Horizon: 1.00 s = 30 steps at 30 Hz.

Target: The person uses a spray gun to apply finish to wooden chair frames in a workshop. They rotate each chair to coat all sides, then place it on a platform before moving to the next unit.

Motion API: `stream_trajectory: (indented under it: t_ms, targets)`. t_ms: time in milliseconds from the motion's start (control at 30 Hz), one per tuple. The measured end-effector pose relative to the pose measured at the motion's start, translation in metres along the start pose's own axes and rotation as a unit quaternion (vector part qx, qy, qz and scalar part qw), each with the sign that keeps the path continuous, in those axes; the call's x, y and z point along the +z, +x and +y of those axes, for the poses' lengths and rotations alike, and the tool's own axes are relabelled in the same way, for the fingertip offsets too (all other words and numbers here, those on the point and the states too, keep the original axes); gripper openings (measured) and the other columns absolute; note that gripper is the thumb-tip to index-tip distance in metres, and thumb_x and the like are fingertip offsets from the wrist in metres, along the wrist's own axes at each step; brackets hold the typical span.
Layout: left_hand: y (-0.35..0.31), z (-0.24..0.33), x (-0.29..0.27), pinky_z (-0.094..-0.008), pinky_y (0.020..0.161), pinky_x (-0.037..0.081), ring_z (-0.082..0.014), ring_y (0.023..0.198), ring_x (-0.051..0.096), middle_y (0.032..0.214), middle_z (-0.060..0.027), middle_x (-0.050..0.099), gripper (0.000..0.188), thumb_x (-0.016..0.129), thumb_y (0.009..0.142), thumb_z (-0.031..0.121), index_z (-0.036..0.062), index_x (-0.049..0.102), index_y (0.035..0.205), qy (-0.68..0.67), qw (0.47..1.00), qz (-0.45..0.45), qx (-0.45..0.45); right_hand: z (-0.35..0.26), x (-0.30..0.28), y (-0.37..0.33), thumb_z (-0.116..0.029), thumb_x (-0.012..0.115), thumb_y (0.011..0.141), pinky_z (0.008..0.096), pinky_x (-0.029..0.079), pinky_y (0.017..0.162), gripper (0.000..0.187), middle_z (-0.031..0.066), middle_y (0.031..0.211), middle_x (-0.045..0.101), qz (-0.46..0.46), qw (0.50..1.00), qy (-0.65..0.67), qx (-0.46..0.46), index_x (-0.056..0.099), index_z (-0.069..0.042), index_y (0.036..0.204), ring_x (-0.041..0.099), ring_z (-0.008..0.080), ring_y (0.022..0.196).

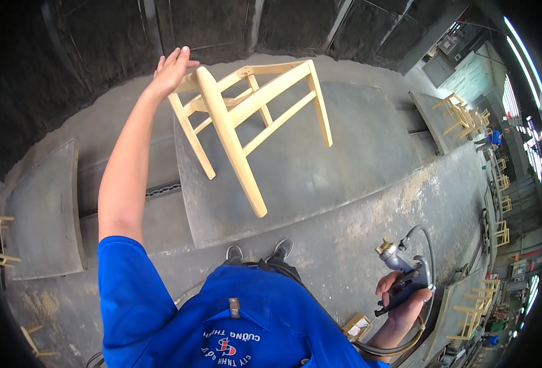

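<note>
Chair frame (271,95), pale bare wood and tilted, is over the large grey panel (357,147) in front of the person; its thick near leg (231,138) slants toward the feet, and I cannot tell which leg ends touch the panel. Left hand (170,75) is at the frame's upper left corner; its fingers are straight and spread, not wrapped round the wood, and whether the palm bears on it I cannot tell. Right hand (409,310) is closed round the handle of a spray gun (398,260), low at the person's right and well apart from the frame; a hose (430,245) loops beside the gun.

Good handling, as I judge it, means balancing the frame before the left hand gives any push; pressure is best put near a joint, since a shove far out on a leg could tip or twist it; fingers should touch lightly, so the wood is not marked; the gun wants a firm, relaxed wrist, trigger finger easy and nozzle away from the other arm; the hose is best led behind the right forearm, clear of the legs, where it could snag.
</note>
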<state>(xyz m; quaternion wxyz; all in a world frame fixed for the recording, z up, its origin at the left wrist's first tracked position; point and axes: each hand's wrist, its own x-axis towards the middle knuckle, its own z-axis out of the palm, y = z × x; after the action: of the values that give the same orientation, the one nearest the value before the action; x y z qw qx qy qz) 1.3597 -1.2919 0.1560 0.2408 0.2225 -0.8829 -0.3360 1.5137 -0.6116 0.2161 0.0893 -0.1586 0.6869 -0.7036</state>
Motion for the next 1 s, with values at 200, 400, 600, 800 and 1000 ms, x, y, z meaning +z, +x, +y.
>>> stream_trajectory:
  t_ms: [200, 400, 600, 800, 1000]
  targets:
    - [-0.004, 0.011, 0.007, -0.0346, 0.120, 0.027, -0.0266, 0.143, 0.042, 0.150, -0.0172, 0.051, 0.069, 0.035, 0.107, 0.054, -0.0003, 0.050, 0.146, -0.189, 0.975, 0.103, 0.063, -0.003, 0.003, 0.018, -0.088, 0.041, 0.082, 0.0269, 0.042, 0.049, 0.102, 0.0157, 0.075, 0.064, 0.005, 0.997, 0.048, -0.054, 0.050, 0.001, 0.131, 0.053, 0.0150, 0.050]
    - [0.010, 0.008, 0.061, -0.0393, 0.102, 0.045, -0.0342, 0.119, 0.062, 0.119, -0.0233, 0.068, 0.064, 0.048, 0.101, 0.056, -0.0018, 0.067, 0.121, -0.071, 0.995, 0.062, -0.025, 0.010, -0.018, 0.028, -0.082, 0.045, 0.087, 0.0212, 0.038, 0.045, 0.091, 0.0138, 0.081, 0.065, 0.101, 0.993, -0.060, -0.004, 0.054, 0.002, 0.120, 0.059, 0.0123, 0.061]
    - [0.036, 0.016, 0.051, -0.0411, 0.096, 0.049, -0.0360, 0.112, 0.067, 0.113, -0.0228, 0.072, 0.040, 0.058, 0.091, 0.029, -0.0025, 0.071, 0.113, 0.091, 0.991, -0.004, -0.101, 0.049, -0.065, 0.070, -0.071, 0.039, 0.098, 0.0212, 0.037, 0.044, 0.070, 0.0114, 0.083, 0.064, 0.190, 0.978, -0.074, 0.054, 0.053, -0.003, 0.103, 0.064, 0.0165, 0.069]
    - [0.049, 0.042, 0.071, -0.0427, 0.105, 0.046, -0.0415, 0.124, 0.059, 0.122, -0.0330, 0.064, 0.047, 0.055, 0.081, 0.010, -0.0096, 0.064, 0.122, 0.257, 0.957, 0.035, -0.129, 0.123, -0.161, 0.188, -0.064, 0.039, 0.102, 0.0217, 0.039, 0.045, 0.065, 0.0110, 0.081, 0.066, 0.163, 0.980, -0.042, 0.103, 0.055, -0.001, 0.108, 0.063, 0.0144, 0.066]
    - [0.099, 0.050, 0.098, -0.0421, 0.096, 0.055, -0.0399, 0.112, 0.067, 0.113, -0.0308, 0.068, 0.046, 0.070, 0.071, 0.020, -0.0099, 0.071, 0.106, 0.550, 0.775, -0.128, -0.282, 0.212, -0.277, 0.373, -0.048, 0.049, 0.105, 0.0216, 0.040, 0.047, 0.047, 0.0062, 0.077, 0.067, 0.060, 0.984, -0.039, 0.162, 0.058, -0.002, 0.110, 0.054, 0.0062, 0.057]
